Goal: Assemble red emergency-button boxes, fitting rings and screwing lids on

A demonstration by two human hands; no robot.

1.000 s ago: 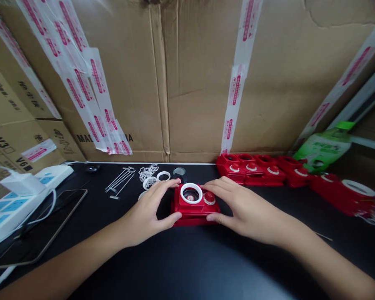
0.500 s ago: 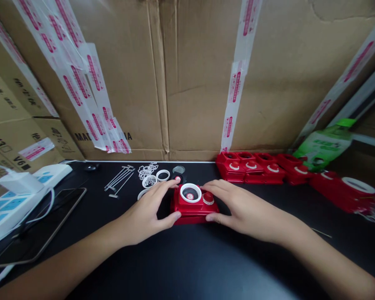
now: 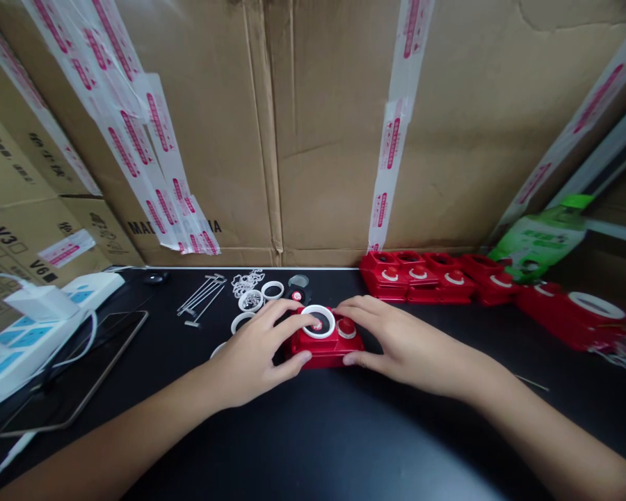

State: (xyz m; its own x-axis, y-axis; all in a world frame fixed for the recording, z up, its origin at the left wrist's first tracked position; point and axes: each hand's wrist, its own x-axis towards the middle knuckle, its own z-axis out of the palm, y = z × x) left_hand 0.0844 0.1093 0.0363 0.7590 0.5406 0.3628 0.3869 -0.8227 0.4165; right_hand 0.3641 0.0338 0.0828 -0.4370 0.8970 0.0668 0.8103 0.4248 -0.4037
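A red plastic housing [image 3: 323,353] sits on the black table between my hands. On its top is a white ring [image 3: 318,336] around a dark disc [image 3: 324,328] with a small red-and-white centre, and a red knob [image 3: 346,325] stands to the right. My left hand [image 3: 258,351] holds the housing's left side, thumb at the front edge, while one finger reaches over the ring and touches the disc's centre. Gripping the right side is my right hand [image 3: 401,337], fingertips behind the knob and thumb at the front.
Further red housings [image 3: 422,282] line the back right, near a green bottle [image 3: 542,236]. White rings [image 3: 273,289], a cup of small metal parts [image 3: 251,301] and T-handled tools [image 3: 201,296] lie back left. A phone [image 3: 78,376] and power strip [image 3: 10,355] occupy the left.
A finger of my left hand has moved from the housing's edge onto the disc inside the white ring. My right hand keeps its hold.
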